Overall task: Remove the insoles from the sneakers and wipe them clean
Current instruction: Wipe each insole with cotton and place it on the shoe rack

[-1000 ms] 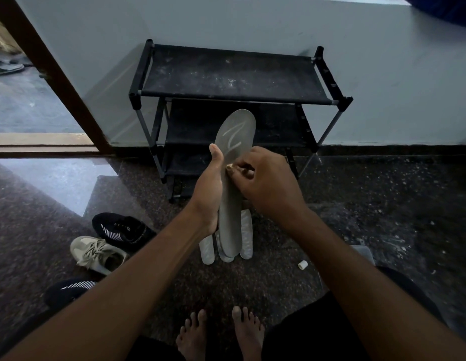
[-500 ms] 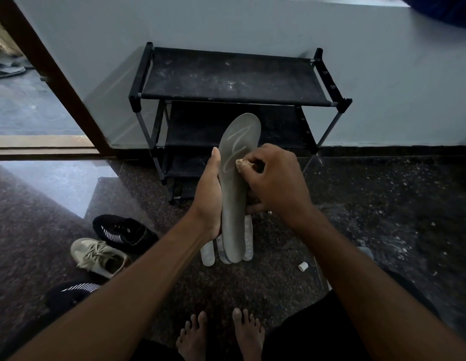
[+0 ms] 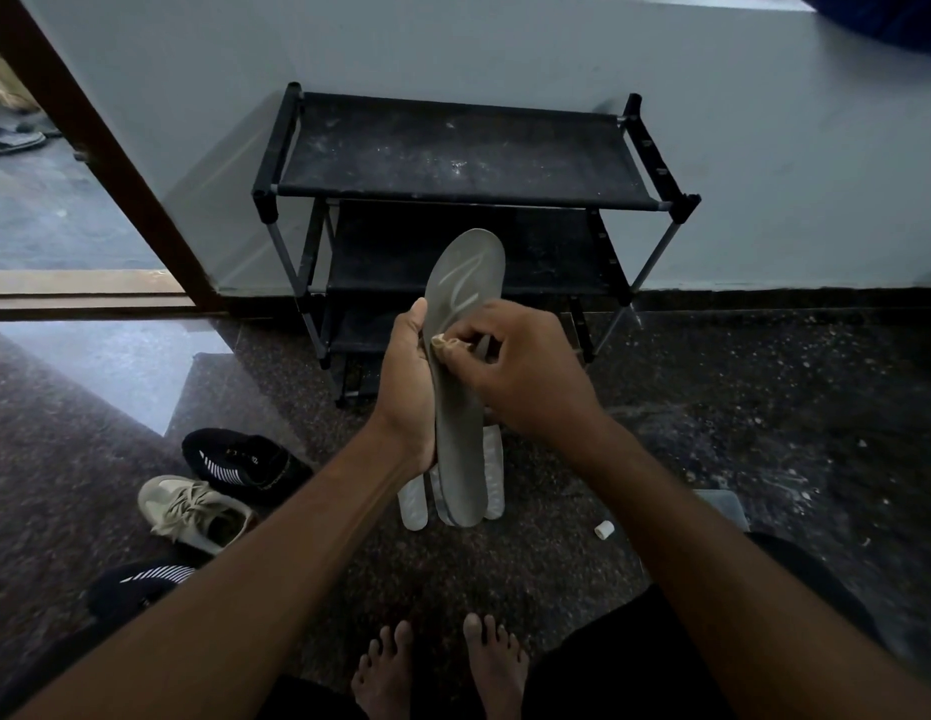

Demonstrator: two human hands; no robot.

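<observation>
- Speckled dark stone floor (image 3: 764, 407) filling the scene, glossy and reflecting light at far left by the open doorway.
- Black three-tier shoe rack (image 3: 463, 153) against the pale wall at the far side, top shelf dusty and bare.
- Grey insole (image 3: 460, 407) held upright in the middle, toe end up in front of the rack, a pale curved mark on its upper part.
- Left hand (image 3: 406, 392) clasped around the insole's left edge, thumb pointing up along it.
- Right hand (image 3: 525, 371) pinching a small pale wad (image 3: 445, 344) against the insole's face, just beside the left thumb.
- Black sneaker with white stripes (image 3: 245, 459) on the floor at left; beige laced sneaker (image 3: 193, 511) touching its near side.
- Another black striped sneaker (image 3: 135, 582) nearer still, partly hidden by the left forearm.
- Pale insoles (image 3: 414, 501) lying on the floor behind the held one, mostly hidden.
- Bare feet (image 3: 442, 667) at the near edge.
- Small white cylinder (image 3: 604, 529) on the floor, right of the insoles; identity unclear.
</observation>
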